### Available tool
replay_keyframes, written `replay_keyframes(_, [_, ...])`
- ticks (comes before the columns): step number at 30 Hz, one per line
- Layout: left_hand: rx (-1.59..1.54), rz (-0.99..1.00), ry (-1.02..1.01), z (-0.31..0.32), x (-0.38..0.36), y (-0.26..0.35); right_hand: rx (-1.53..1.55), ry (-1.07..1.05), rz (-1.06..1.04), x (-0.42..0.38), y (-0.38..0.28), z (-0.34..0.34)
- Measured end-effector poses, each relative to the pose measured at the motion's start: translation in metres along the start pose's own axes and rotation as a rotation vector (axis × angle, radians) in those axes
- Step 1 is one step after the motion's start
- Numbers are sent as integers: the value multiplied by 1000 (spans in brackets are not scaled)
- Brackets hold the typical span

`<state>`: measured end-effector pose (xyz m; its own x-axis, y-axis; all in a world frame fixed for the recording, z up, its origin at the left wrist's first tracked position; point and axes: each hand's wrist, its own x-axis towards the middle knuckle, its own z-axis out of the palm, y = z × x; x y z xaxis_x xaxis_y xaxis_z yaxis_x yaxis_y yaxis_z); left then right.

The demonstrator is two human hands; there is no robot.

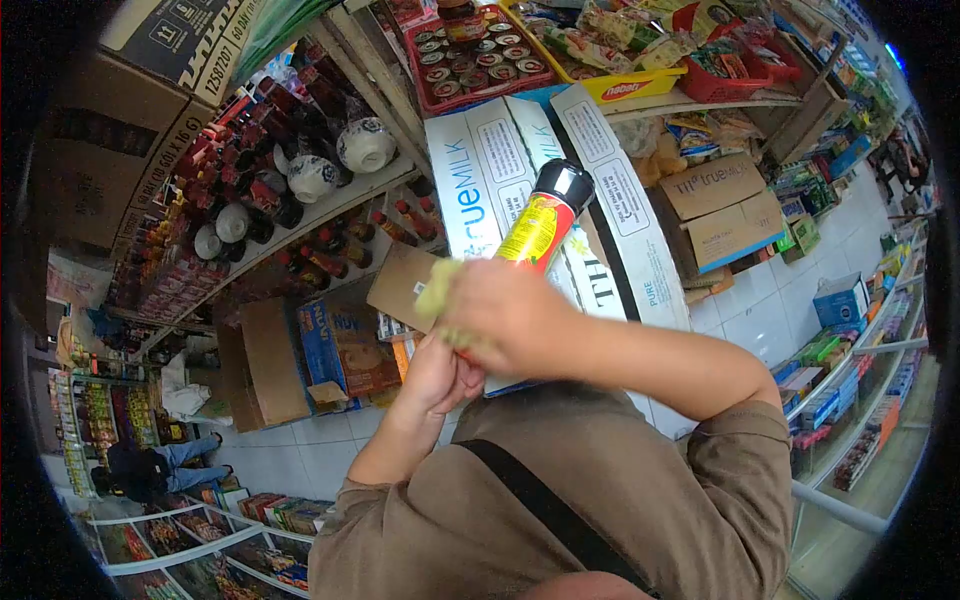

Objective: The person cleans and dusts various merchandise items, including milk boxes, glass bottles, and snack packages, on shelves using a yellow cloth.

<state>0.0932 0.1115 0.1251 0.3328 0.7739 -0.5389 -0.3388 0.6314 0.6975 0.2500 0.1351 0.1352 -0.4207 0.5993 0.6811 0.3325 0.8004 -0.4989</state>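
Observation:
A bottle [536,232] with a black cap and a red and yellow label lies slanted in front of me, its cap pointing up and away. My left hand [441,376] is closed around its lower end. Over the bottle's lower half is my right hand [515,318], blurred by motion, with its fingers closed on a yellow-green cloth [437,290]. The cloth lies against the bottle, and the hands hide the bottle's bottom. Beneath them stands a white milk carton box [630,225] with printed flaps.
Shelves at the left hold bottles and white bowls [366,146]. A red tray [480,95] of small jars and a yellow basket [640,85] of packets sit behind the box. Opened cardboard boxes [725,215] stand right. A person [150,470] is at the far left.

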Motion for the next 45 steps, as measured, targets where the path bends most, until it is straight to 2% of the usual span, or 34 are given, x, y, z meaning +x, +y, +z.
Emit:
replay_keyframes(1, [-3,-7,154,15,-6,4,15,-59,-100,-1,-12,-3])
replay_keyframes(3, [-111,-38,225,38,-20,15,-90,-185,-319,-5,-17,-4])
replay_keyframes(6, [-314,-68,-24,-7,2,-1,-174,-135,-483,-13,6,-13])
replay_keyframes(8, [-399,-211,-250,-29,14,-2,-318,-50,-460,-8,27,-33])
replay_keyframes(9, [-445,-285,-365,-32,17,-4,-476,-30,-310,-8,36,-48])
replay_keyframes(10, [-391,-289,-251,-22,14,2,-441,-46,-120,-10,58,-57])
replay_keyframes(11, [-383,-272,-284,-23,14,-1,-377,85,-26,-3,72,-65])
replay_keyframes(12, [-374,-254,-317,-25,16,-3,-508,99,95,-7,79,-76])
replay_keyframes(15, [-369,-232,-410,-33,22,-8,-383,258,152,1,86,-63])
replay_keyframes(16, [-369,-231,-441,-35,24,-8,-269,190,206,-2,77,-49])
replay_keyframes(17, [-368,-228,-473,-35,26,-7,-199,186,73,3,52,-32])
replay_keyframes(18, [-352,-219,-385,-30,23,-5,-88,-102,83,-6,32,-20])
replay_keyframes(19, [-339,-209,-293,-24,15,-2,-153,4,-21,-10,7,-11])
replay_keyframes(20, [-329,-194,-196,-20,11,-2,-135,-67,-118,-8,-3,-10])
replay_keyframes(23, [-305,-203,-214,-25,12,-4,-194,-153,-307,-9,25,-22])
replay_keyframes(24, [-313,-226,-308,-33,16,-8,-251,-134,-233,-2,34,-36])
replay_keyframes(25, [-305,-208,-267,-26,12,-5,-309,-116,-166,3,43,-51])
replay_keyframes(27, [-349,-217,-374,-35,18,-11,-472,-89,167,-2,71,-72])
replay_keyframes(29, [-195,-16,-240,-18,9,-10,-522,16,403,0,85,-85])
replay_keyframes(30, [-152,-6,-363,-19,4,-6,-495,-13,502,4,85,-87])
replay_keyframes(32, [6,54,-328,-12,-4,-8,-446,-71,714,10,78,-91])
replay_keyframes(34, [151,157,-284,-9,-7,-15,-290,-134,750,10,50,-76])
replay_keyframes(36, [768,645,-198,-11,-12,-7,-174,-343,535,9,13,-57])
replay_keyframes(37, [1085,881,-138,-11,-15,-1,-213,-335,340,10,-4,-49])
replay_keyframes(38, [1134,1031,-99,-8,-17,1,-128,-319,326,12,-15,-51])
replay_keyframes(41, [1336,1375,-313,-18,-14,2,53,-344,366,6,-18,-58])
replay_keyframes(43, [1326,1352,-350,-21,-16,8,-47,-374,609,-2,-14,-68])
replay_keyframes(45, [1324,1386,-405,-25,-11,12,-222,-395,747,-16,0,-81])
